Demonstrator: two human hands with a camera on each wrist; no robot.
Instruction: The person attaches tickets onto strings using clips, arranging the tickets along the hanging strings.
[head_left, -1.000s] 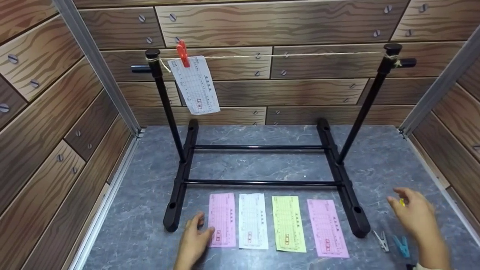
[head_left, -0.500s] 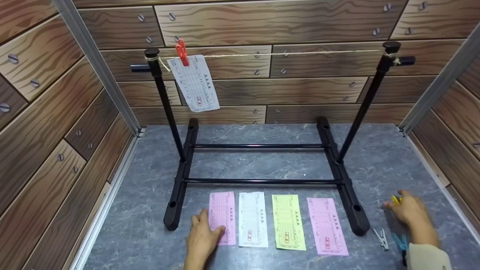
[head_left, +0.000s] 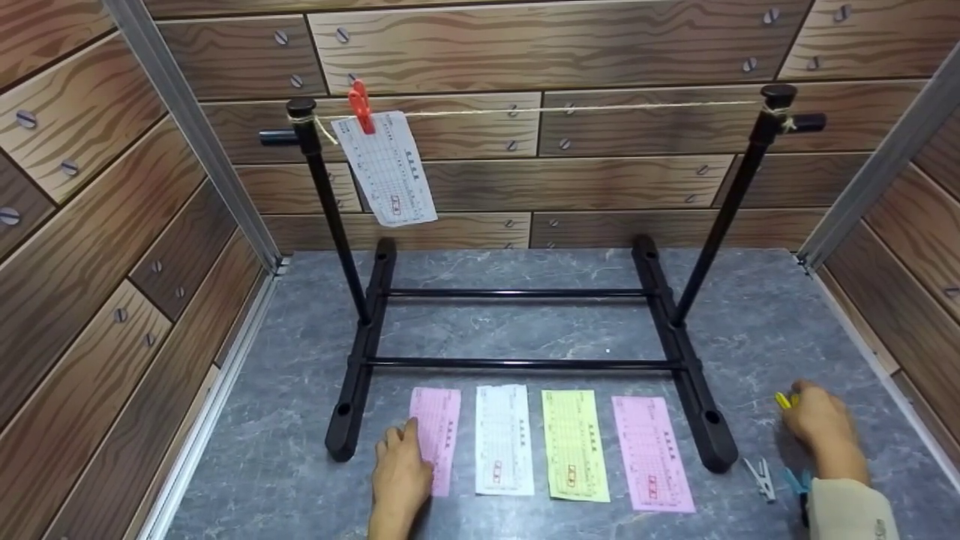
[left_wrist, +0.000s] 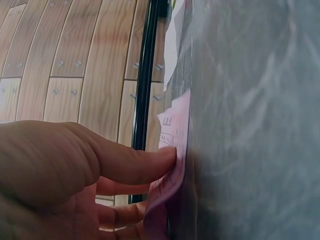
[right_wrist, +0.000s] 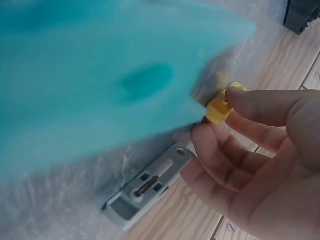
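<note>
My left hand (head_left: 401, 476) pinches the lower left part of the leftmost pink paper slip (head_left: 441, 442). In the left wrist view the thumb lies on the printed face of the slip, which curves up over the fingers behind it. My right hand (head_left: 823, 425) holds a yellow clothespin (right_wrist: 218, 111) between thumb and fingers, low over the table at the right. Nearer the front lie a grey clothespin (head_left: 762, 478) and a blue clothespin (head_left: 795, 480), partly covered by the right sleeve. The blue one looms large and blurred in the right wrist view.
A white slip (head_left: 504, 442), a yellow slip (head_left: 576, 446) and another pink slip (head_left: 652, 454) lie in a row. Behind them stands a black rack (head_left: 525, 364) with a string (head_left: 600, 109). A red clothespin (head_left: 361, 109) holds a printed slip (head_left: 386, 172) there.
My left thumb and fingers have closed on the leftmost pink slip, which has shifted left and tilted. The right hand has turned slightly, and more of the yellow clothespin shows.
</note>
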